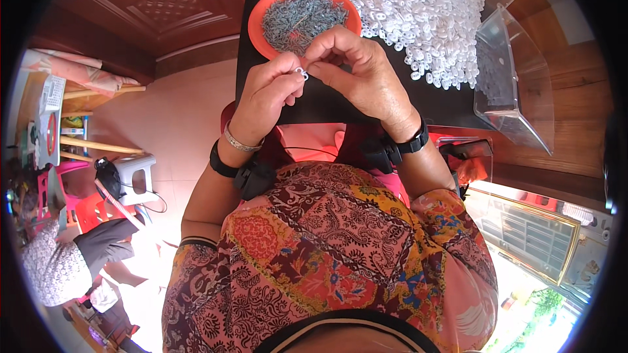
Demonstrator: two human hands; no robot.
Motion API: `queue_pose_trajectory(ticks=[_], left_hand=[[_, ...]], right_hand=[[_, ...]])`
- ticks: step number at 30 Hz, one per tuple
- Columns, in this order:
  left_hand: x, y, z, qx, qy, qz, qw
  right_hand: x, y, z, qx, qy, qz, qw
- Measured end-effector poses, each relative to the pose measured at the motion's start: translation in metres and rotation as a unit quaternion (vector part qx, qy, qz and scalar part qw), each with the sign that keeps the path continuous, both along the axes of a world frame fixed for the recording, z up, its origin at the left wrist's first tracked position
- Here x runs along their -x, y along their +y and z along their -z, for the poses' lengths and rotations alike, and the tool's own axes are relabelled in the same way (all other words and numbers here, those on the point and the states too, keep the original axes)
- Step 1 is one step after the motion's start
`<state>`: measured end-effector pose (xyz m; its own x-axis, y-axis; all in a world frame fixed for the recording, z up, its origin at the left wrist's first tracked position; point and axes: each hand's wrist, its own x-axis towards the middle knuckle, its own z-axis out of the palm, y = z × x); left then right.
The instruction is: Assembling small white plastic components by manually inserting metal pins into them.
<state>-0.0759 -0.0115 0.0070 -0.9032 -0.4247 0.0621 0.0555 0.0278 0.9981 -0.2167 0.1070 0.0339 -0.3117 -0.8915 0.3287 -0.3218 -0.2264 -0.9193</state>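
I'm seeing left hand [271, 88] pinching white holed plastic fitting [301, 73], likely light, stiff, slick, best edge-gripped; can't tell what's in right hand [360, 75].

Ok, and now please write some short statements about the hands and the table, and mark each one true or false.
1. The orange-red plate holds many grey pieces. True.
2. The left hand is empty. False: it holds a small white piece at its fingertips.
3. A heap of white pieces lies on the black table. True.
4. The clear plastic container is left of the plate. False: it is to the right.
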Motion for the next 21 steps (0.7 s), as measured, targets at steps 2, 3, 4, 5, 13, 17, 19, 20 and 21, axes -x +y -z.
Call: queue_pose_trajectory(ticks=[2, 3, 4, 5, 13, 17, 19, 20, 21], left_hand=[[-0.001, 0.001, -0.002, 0.005, -0.001, 0.004, 1.000], [-0.002, 0.001, -0.002, 0.015, -0.001, 0.006, 1.000], [-0.003, 0.001, -0.002, 0.025, -0.002, 0.008, 1.000], [-0.004, 0.002, -0.002, 0.024, -0.003, 0.008, 1.000], [-0.007, 0.006, 0.001, 0.089, 0.011, -0.002, 0.996], [-0.007, 0.009, 0.001, 0.091, 0.000, 0.004, 0.996], [-0.007, 0.011, 0.002, 0.124, 0.024, -0.011, 0.992], [-0.008, 0.011, 0.002, 0.123, 0.026, -0.007, 0.992], [-0.010, 0.010, 0.003, 0.132, 0.012, -0.003, 0.991]], right_hand=[[0.000, 0.000, 0.000, 0.001, 0.002, 0.000, 1.000], [-0.001, 0.000, 0.001, 0.003, 0.005, -0.001, 1.000], [-0.001, 0.000, 0.001, 0.002, 0.004, -0.001, 1.000], [-0.001, 0.001, 0.002, 0.006, 0.016, -0.001, 1.000], [-0.004, 0.004, -0.001, -0.003, 0.072, 0.008, 0.997], [-0.005, 0.006, -0.003, -0.015, 0.090, 0.003, 0.996], [-0.006, 0.008, -0.004, -0.027, 0.105, 0.001, 0.994], [-0.007, 0.007, -0.002, -0.029, 0.113, 0.003, 0.993], [-0.006, 0.007, 0.002, -0.028, 0.121, 0.000, 0.992]])
